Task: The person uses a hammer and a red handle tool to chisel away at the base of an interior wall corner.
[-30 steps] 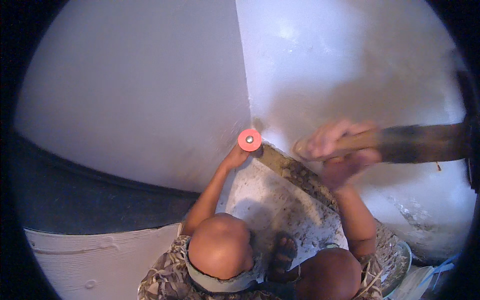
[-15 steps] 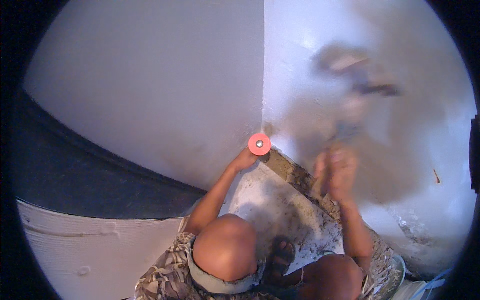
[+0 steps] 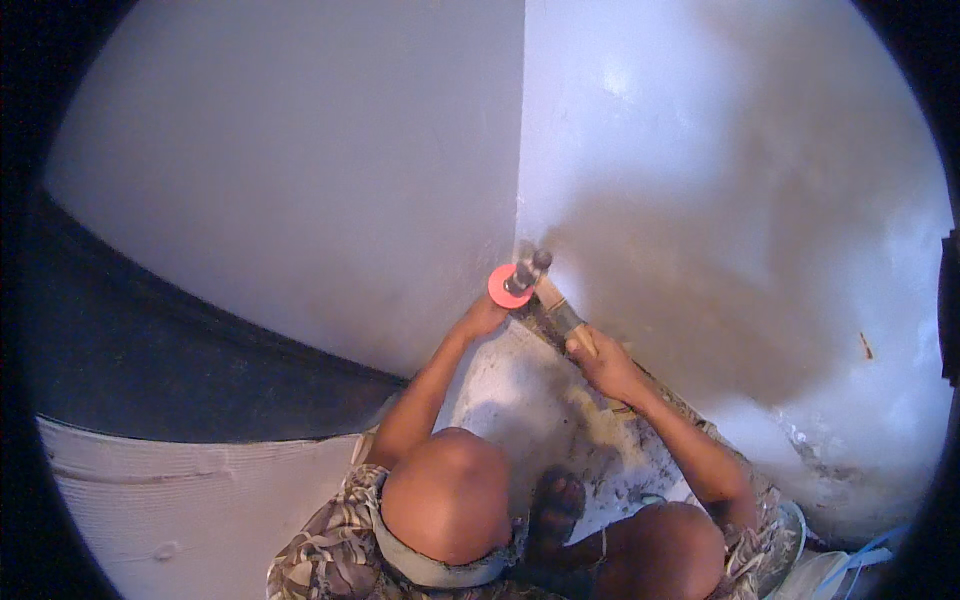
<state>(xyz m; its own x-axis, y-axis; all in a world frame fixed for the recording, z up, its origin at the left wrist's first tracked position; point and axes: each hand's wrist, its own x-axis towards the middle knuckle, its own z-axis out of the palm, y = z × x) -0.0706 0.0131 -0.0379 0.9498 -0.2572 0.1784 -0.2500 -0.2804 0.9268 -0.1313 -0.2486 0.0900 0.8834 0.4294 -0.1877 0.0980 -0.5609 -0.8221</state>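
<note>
Wooden-handled hammer with a dark metal head (image 3: 557, 303) — its head over the flat, round red-orange guard (image 3: 500, 293) of a hand tool — slants near the corner where two walls meet. Largest in view are those walls: a smooth grey one (image 3: 300, 150) on the left and a pale, bluish-white one (image 3: 630, 150) on the right, the latter crossed by a broad brownish shadow. Below the grey wall curves a wide black band (image 3: 200, 365), and beneath that lies a whitish ribbed sheet (image 3: 200, 495). Between the walls and the person spreads a pale floor specked with brown dirt (image 3: 500, 385). Two bare knees stand at the lower edge, with brown-and-cream patterned cloth (image 3: 320, 545) around the left one and a dark-sandalled foot (image 3: 556, 505) between them. The right hand (image 3: 607, 367) is wrapped around the hammer's handle, below a grey band on the wood. The left hand (image 3: 483, 315) grips the guarded tool just under its disc, which covers most of the fingers. Whether the hammer's head touches the tool's end is hard to tell — the two overlap from above. Smallest is a rust-brown mark (image 3: 866, 347) on the right wall.
</note>
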